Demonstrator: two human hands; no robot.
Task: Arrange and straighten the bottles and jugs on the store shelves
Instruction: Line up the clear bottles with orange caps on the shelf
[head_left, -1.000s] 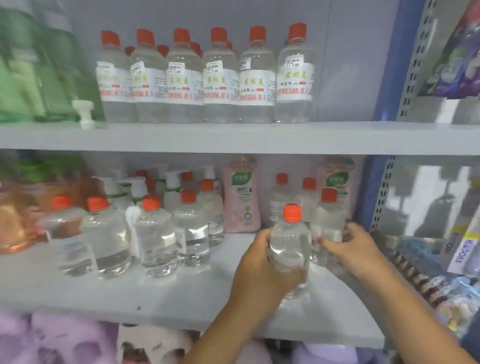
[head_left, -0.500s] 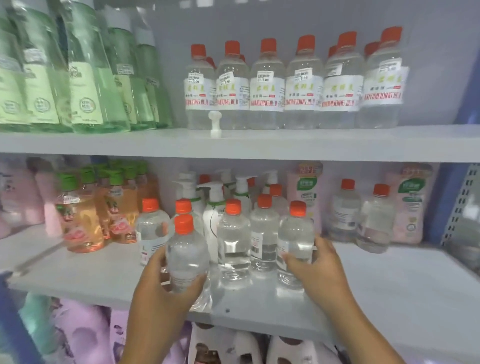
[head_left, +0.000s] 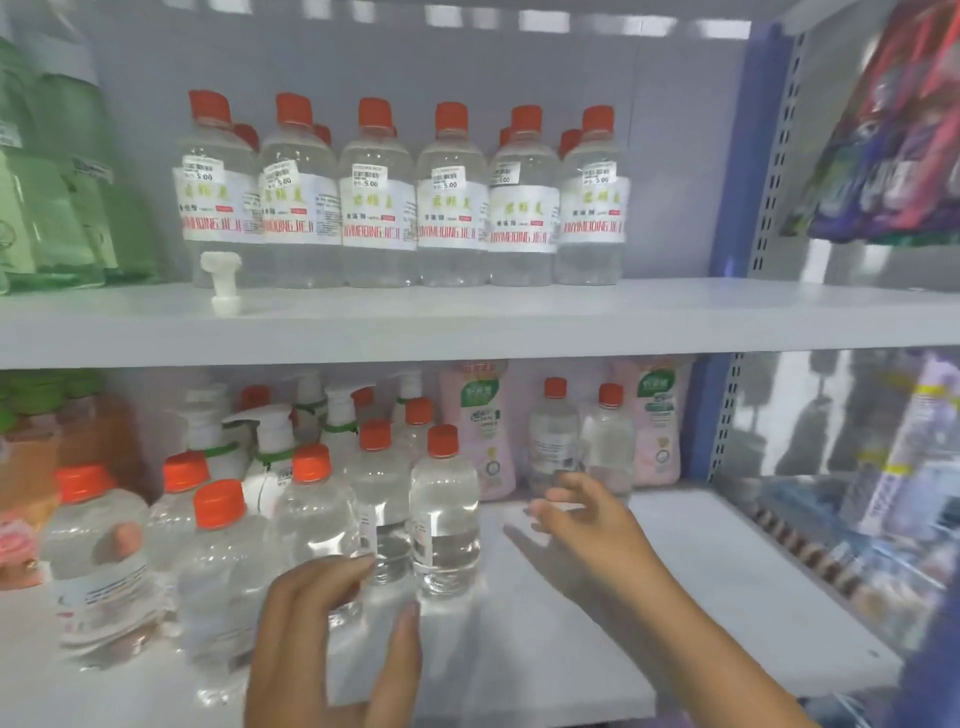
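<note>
**Left hand off the bottle, right hand drifting right**

Since half a second ago we see the left hand (head_left: 332, 639) has let go of the clear bottle it was holding; that bottle (head_left: 223, 582) now stands on the lower shelf (head_left: 597, 649) at the front of the clear-bottle cluster. Left hand is open, fingers spread, holding nothing, just in front of the cluster; whether a fingertip touches a bottle we cannot tell. Right hand (head_left: 587, 525) has left the cluster and now hovers open over the bare shelf, fingers loosely curled, empty, blurred. It sits near the two small clear bottles (head_left: 576, 436) at the back, in front of the pink bottles (head_left: 480, 426). Rightmost bottle of the cluster (head_left: 444, 514) is upright, red cap on. White pump bottles (head_left: 270, 441) stand behind the cluster. On the upper shelf (head_left: 467, 327) a row of labelled red-capped bottles (head_left: 400, 208) stands upright and even, green bottles (head_left: 57, 208) to its left, a loose white pump top (head_left: 221, 280) in front.
</note>
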